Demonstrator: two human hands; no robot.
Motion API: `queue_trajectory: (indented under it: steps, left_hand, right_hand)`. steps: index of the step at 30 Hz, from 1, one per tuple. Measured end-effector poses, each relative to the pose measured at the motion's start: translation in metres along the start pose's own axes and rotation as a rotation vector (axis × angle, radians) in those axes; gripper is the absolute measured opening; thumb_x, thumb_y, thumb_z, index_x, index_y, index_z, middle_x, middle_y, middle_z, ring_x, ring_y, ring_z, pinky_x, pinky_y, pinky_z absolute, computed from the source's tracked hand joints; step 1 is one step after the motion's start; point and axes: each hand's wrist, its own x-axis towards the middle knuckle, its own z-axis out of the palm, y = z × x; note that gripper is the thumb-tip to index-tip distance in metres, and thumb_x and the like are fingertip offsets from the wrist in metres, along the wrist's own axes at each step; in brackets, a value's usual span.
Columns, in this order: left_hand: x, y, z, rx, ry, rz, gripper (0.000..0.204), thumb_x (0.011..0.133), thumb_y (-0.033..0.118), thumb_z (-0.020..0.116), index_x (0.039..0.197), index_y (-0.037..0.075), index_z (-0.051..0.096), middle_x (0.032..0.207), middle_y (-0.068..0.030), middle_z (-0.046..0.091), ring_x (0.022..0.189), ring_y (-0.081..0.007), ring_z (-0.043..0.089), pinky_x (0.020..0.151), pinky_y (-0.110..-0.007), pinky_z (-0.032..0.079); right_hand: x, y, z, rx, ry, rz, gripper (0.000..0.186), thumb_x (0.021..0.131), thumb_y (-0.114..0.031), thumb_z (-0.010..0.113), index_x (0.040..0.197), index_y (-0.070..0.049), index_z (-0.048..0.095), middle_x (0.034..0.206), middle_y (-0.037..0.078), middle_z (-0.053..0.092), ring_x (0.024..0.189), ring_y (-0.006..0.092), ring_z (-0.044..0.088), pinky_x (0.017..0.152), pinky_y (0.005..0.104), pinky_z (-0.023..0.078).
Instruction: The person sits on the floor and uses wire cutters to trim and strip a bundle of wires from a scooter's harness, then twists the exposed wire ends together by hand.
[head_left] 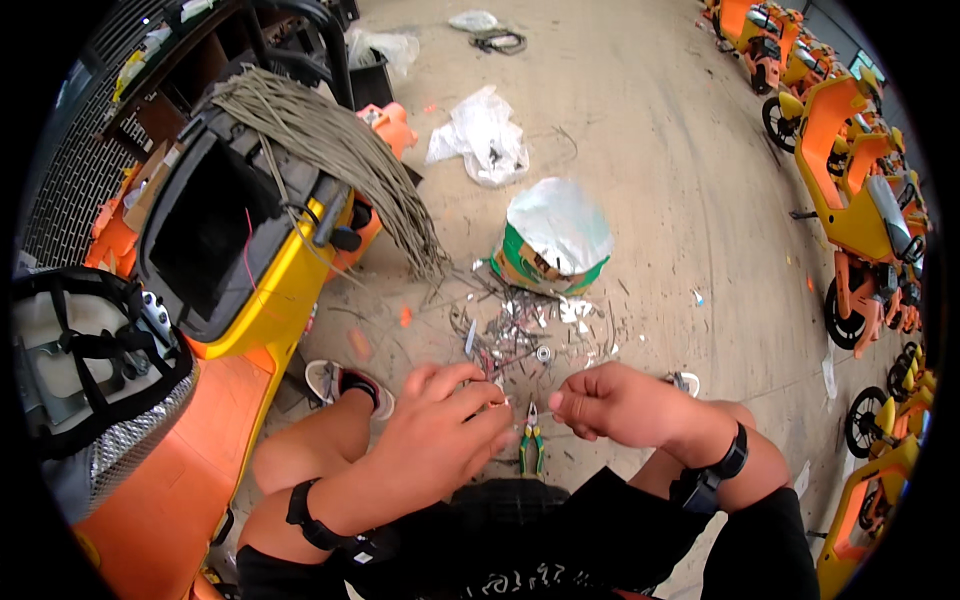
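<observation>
Curling its fingers, the left hand (445, 425) shows no clear hold; the right hand (612, 405) pinches, contents untellable. Green-yellow pliers (531, 452) lie near, between them. Farther stands a printed green bag (520, 259); white lettering (530, 580) marks the black shirt (600, 520).

Smooth plastic above a matt floor (640, 130)
Six o'clock, metal pliers (531, 433) with plastic-looking grips; eight, smooth plastic panel (190, 440); twelve, crinkled plastic bag (482, 135); toward two, sack (515, 256) with shiny, creased lining.
</observation>
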Motion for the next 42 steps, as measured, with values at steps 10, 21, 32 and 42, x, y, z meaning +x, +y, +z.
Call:
queue_trajectory:
  steps: [10, 21, 32, 42]
  left_hand:
    - [0.001, 0.018, 0.016, -0.640, -0.190, -0.286, 0.046, 0.094, 0.037, 0.066, 0.122, 0.003, 0.056, 0.115, -0.0171, 0.065, 0.110, -0.0346, 0.062, 0.093, -0.042, 0.049]
    - [0.006, 0.023, 0.026, -0.850, -0.264, -0.462, 0.023, 0.098, 0.026, 0.060, 0.097, 0.003, 0.057, 0.077, -0.0104, 0.065, 0.069, -0.0239, 0.066, 0.060, -0.036, 0.048]
    - [0.000, 0.024, 0.018, -0.053, 0.143, 0.130, 0.023, 0.082, 0.014, 0.069, 0.102, 0.004, 0.065, 0.075, -0.0032, 0.057, 0.069, -0.0174, 0.057, 0.061, -0.032, 0.042]
    - [-0.020, 0.026, 0.015, -0.027, 0.160, 0.097, 0.022, 0.083, 0.015, 0.062, 0.102, 0.005, 0.062, 0.073, -0.0008, 0.053, 0.072, -0.0182, 0.057, 0.069, -0.033, 0.045]
  right_hand:
    - [-0.017, -0.002, 0.020, -0.430, 0.152, -0.296, 0.036, 0.099, -0.036, 0.057, 0.090, -0.002, 0.062, 0.068, 0.020, 0.061, 0.064, 0.0394, 0.061, 0.059, 0.0437, 0.048]
    - [-0.013, 0.010, 0.018, -0.228, 0.075, -0.152, 0.036, 0.101, -0.035, 0.057, 0.088, -0.002, 0.064, 0.067, 0.003, 0.059, 0.061, 0.0135, 0.053, 0.057, 0.0305, 0.044]
    - [-0.002, 0.010, 0.011, 0.523, -0.295, 0.226, 0.027, 0.100, -0.023, 0.055, 0.083, -0.003, 0.058, 0.064, -0.002, 0.042, 0.055, 0.0107, 0.043, 0.044, 0.0219, 0.025]
    - [0.007, 0.013, 0.021, 0.580, -0.354, 0.252, 0.025, 0.101, -0.025, 0.051, 0.089, -0.004, 0.057, 0.066, 0.001, 0.045, 0.056, 0.0140, 0.046, 0.046, 0.0244, 0.029]
